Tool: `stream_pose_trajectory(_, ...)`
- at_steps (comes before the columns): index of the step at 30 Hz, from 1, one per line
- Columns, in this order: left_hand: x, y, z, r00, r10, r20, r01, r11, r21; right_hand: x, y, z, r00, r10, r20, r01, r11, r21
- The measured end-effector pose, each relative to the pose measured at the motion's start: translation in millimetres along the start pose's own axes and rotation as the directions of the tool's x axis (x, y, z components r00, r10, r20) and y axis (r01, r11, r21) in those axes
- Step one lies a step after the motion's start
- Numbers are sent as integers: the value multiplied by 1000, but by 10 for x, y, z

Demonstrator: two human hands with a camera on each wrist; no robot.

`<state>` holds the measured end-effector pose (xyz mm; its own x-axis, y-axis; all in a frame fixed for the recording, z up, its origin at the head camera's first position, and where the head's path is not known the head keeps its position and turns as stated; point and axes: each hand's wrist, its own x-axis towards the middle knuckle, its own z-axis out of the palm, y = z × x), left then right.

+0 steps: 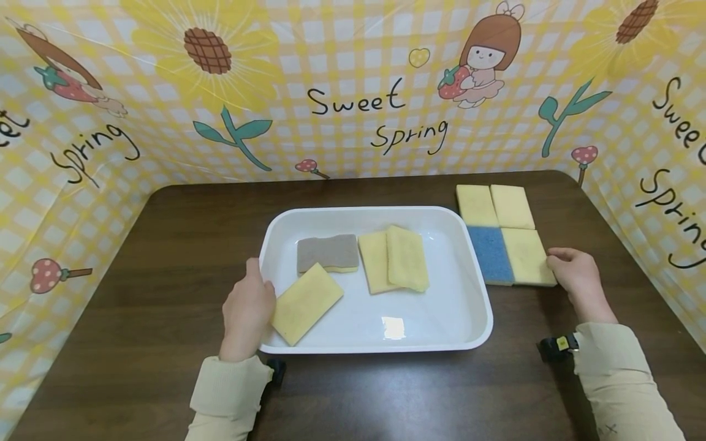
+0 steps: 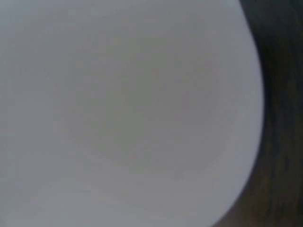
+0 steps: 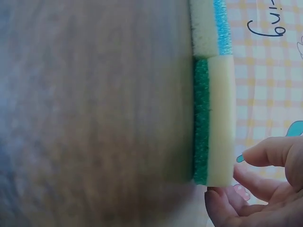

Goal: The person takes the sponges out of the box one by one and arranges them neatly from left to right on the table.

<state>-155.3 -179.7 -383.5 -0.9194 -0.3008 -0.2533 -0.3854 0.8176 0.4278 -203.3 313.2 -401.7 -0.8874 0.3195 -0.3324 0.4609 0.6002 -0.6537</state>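
Note:
A white tray lies on the table, and my left hand grips its left rim. Inside are a grey-topped sponge, a yellow sponge lying aslant near the left hand, and two overlapping yellow sponges. To the right of the tray, sponges form a two-by-two block, one with its blue face up. My right hand touches the outer edge of the near right sponge. In the right wrist view this sponge shows a green scouring layer underneath, with fingertips at its end.
The brown table is bordered by a yellow checked cloth at the back and sides. The two far sponges of the block stand close to the tray's back right corner. The left wrist view is filled by the blurred white tray.

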Motion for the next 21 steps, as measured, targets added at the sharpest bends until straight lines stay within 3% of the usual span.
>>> stream_pose_trajectory(10, 6, -15, 15, 1000, -3, 1, 3, 1000, -8, -91, -148, -40, 996, -48, -79, 52, 997, 49)
stream_pose_trajectory(21, 35, -24, 30, 1000, 4, -9, -4, 1000, -11, -230, -398, -61, 979, -162, -121, 168, 985, 42)
